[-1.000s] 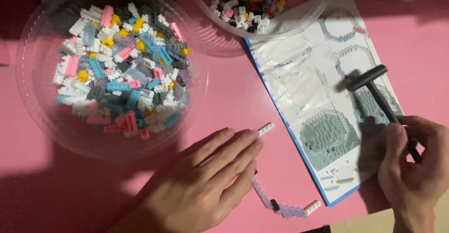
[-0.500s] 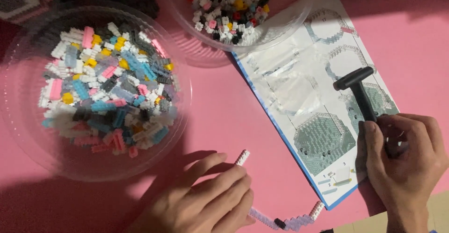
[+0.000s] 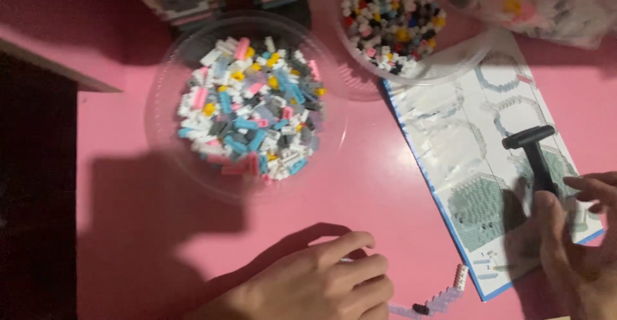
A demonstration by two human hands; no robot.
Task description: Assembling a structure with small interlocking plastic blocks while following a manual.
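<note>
1. At the bottom edge of the head view, I see my left hand [image 3: 315,278] resting palm down on the pink table [image 3: 385,198], fingers curled loosely, gripping nothing I can make out.
2. Just right of its fingertips lies the brick strip [image 3: 437,299], nearer this hand than the other; its long axis rises to the right, its white end pointing at the booklet [image 3: 475,140].
3. My right hand [image 3: 575,249] is closed around the handle of the black hammer [image 3: 535,153], whose long axis runs up and slightly left, head away from me, over the booklet.
</note>
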